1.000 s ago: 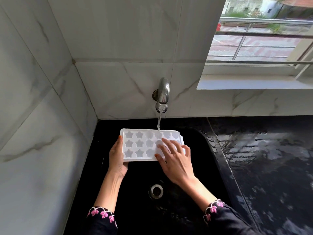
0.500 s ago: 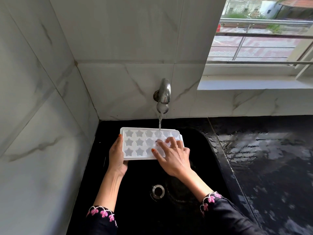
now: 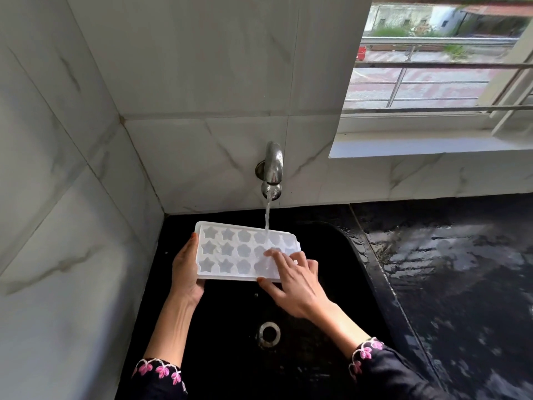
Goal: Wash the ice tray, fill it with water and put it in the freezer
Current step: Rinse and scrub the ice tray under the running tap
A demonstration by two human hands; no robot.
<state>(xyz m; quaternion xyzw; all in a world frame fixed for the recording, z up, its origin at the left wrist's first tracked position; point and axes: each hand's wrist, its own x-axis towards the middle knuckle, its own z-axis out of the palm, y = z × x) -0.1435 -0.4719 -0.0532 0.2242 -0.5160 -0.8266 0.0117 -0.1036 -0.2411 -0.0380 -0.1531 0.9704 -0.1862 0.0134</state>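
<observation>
1. Step in hand, by my reading: the wash. Filling and the freezer are not yet begun.
2. Position of the ice tray (image 3: 230,249): held roughly level above the black sink (image 3: 219,365), under the wall tap (image 3: 272,171), clear of the sink floor. It is white, with star-shaped cells facing up.
3. The tap is running. The water stream (image 3: 267,217) lands on the cells right of centre, in the far row.
4. Left hand (image 3: 186,267): grips the left short end of the tray, thumb on the upper rim. The other fingers are hidden below.
5. Right hand (image 3: 294,281): fingers (image 3: 278,255) spread across the right-hand cells close to where the water lands, and the thumb lies at the near rim. It presses on the surface and is not wrapped round the tray. Judged a rubbing contact.
6. The drain (image 3: 269,334) sits open below. The dark bench (image 3: 461,284) to the right shows a wet sheen.
7. Cells on the left look dry or unrubbed; I cannot tell for certain.
8. Next move, as I judge it: bring the left cells under the stream and work the right hand over them, with the left hand bearing the weight.
9. Then tip out the rinse water, level the tray and fill it evenly.
10. A full tray must be carried flat to the freezer, which is not in view.
</observation>
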